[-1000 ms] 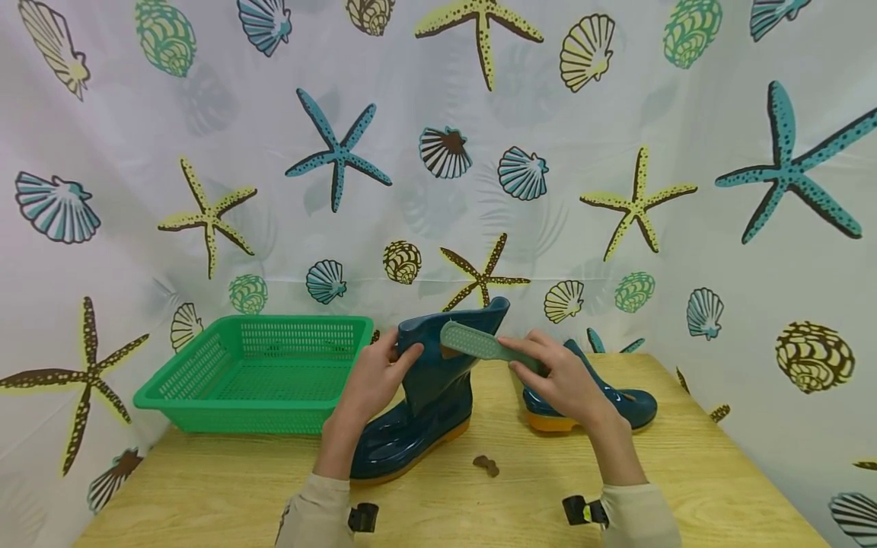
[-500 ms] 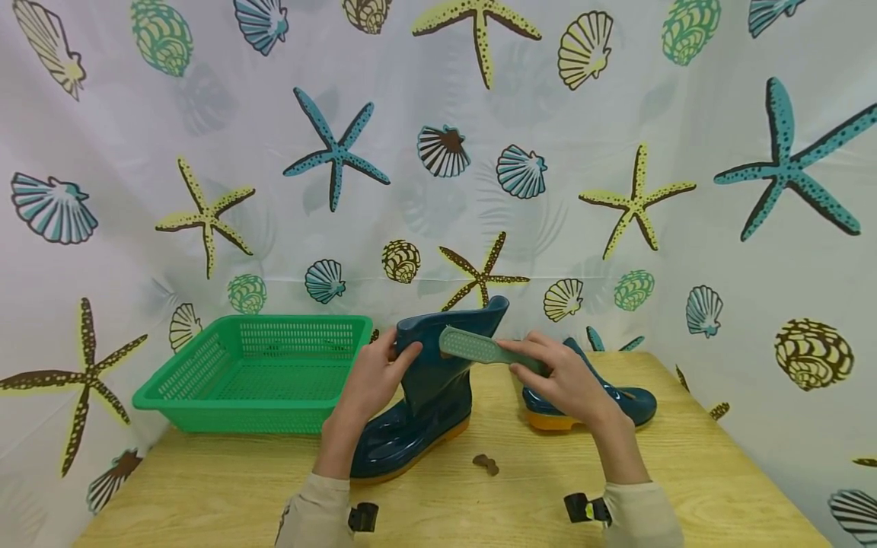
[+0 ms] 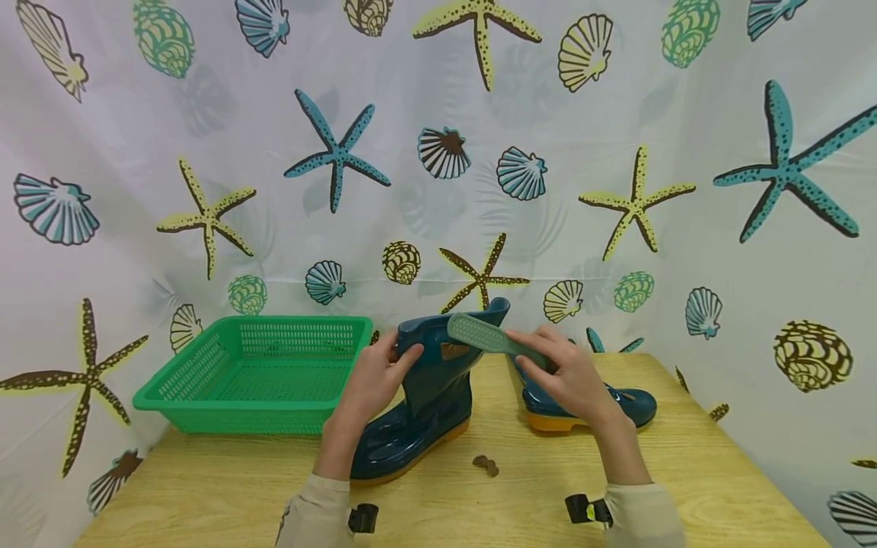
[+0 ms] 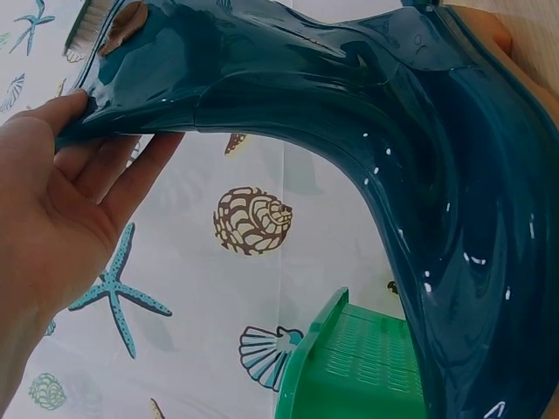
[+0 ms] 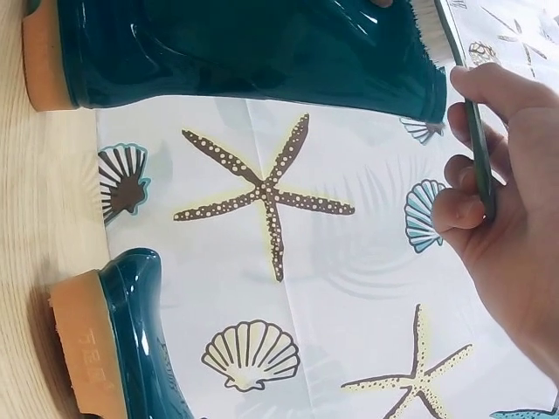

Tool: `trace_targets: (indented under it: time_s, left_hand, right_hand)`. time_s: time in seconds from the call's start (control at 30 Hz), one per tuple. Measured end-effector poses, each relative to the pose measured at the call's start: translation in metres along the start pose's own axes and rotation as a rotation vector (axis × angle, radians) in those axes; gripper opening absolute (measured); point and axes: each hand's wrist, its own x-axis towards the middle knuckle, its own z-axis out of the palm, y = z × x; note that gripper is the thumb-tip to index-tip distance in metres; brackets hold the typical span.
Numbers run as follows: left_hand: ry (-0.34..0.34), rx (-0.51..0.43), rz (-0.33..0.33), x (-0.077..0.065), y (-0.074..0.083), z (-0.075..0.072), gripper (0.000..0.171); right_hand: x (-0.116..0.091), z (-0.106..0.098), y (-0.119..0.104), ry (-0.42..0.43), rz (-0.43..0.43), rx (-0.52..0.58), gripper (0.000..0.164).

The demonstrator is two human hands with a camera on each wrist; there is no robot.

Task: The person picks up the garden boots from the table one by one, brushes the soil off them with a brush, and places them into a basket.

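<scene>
A dark blue rubber boot [image 3: 428, 388] with a tan sole stands on the table, its shaft leaning right. My left hand [image 3: 373, 373] grips the top rim, thumb outside and fingers behind it. A brown smear [image 4: 124, 28] marks the shaft near the rim. My right hand [image 3: 562, 373] holds a green scrub brush [image 3: 479, 333] by its handle. In the right wrist view its white bristles [image 5: 431, 33] face the boot's upper shaft, right at the surface. Behind my right hand, a second blue boot [image 3: 633, 406] sits on the table, partly hidden.
A green plastic basket [image 3: 260, 415] stands at the left back of the wooden table [image 3: 226, 487]. Small brown lumps [image 3: 486, 464] lie on the table between the boots. A shell-and-starfish curtain [image 3: 438, 213] hangs close behind and at both sides.
The brush has shifted slightly up and right along the shaft with my right hand, uncovering more of the brown smear. My left hand and the boot have stayed put.
</scene>
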Motion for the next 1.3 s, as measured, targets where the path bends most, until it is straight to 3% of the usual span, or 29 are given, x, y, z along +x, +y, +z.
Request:
trace_targets:
  time_s: [0.3, 0.83, 1.1, 1.3]
  left_hand:
    - [-0.010, 0.000, 0.030, -0.0006, -0.0007, 0.0015, 0.037]
    - [-0.003, -0.019, 0.010, 0.0005, -0.0003, 0.0022, 0.035]
    - [0.012, -0.050, -0.001, -0.0003, 0.0017, 0.0022, 0.027]
    - [0.017, -0.043, -0.002, -0.0001, 0.0002, 0.0022, 0.027]
  right_hand:
    - [-0.0021, 0.0052, -0.0034, -0.094, 0.054, 0.004, 0.039]
    - [-0.0017, 0.0025, -0.0059, -0.139, 0.048, 0.039, 0.039]
    - [-0.0022, -0.0025, -0.0038, -0.085, 0.069, 0.071, 0.039]
    - [-0.0020, -0.0002, -0.0013, -0.033, 0.046, 0.021, 0.041]
